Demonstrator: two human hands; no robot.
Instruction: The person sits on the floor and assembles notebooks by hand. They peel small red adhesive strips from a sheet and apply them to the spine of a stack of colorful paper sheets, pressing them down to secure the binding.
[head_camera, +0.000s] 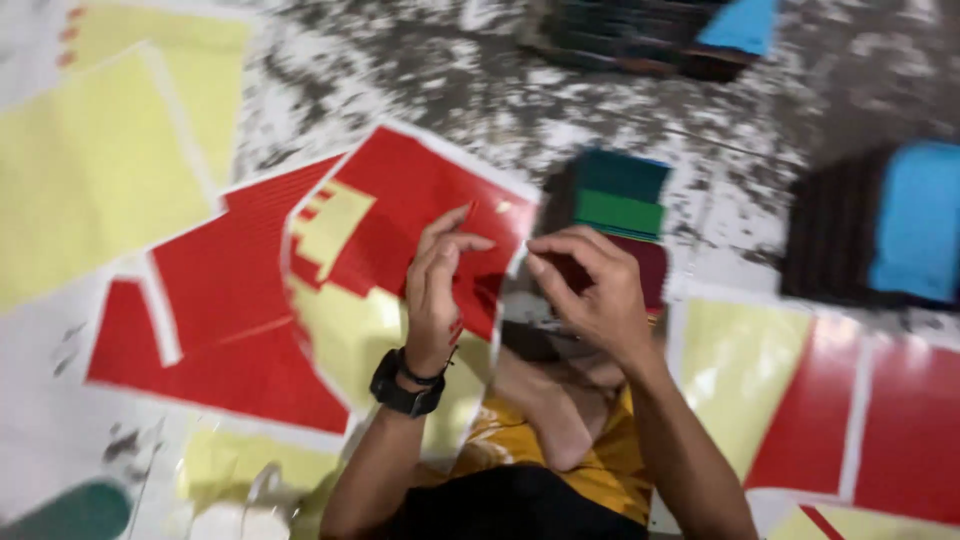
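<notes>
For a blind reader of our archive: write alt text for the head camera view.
Seen from above, a person's left hand, with a black wristwatch, and right hand lift a red and yellow printed sheet. More red and yellow sheets cover the speckled floor, with stacks of dark, green and blue pieces beyond. The picture is blurred.

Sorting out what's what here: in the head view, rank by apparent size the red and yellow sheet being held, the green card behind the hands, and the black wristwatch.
1. Red and yellow sheet, largest, held by the left hand.
2. Green card.
3. Black wristwatch, smallest, though it is nearer the camera, so this is unsure.
</notes>
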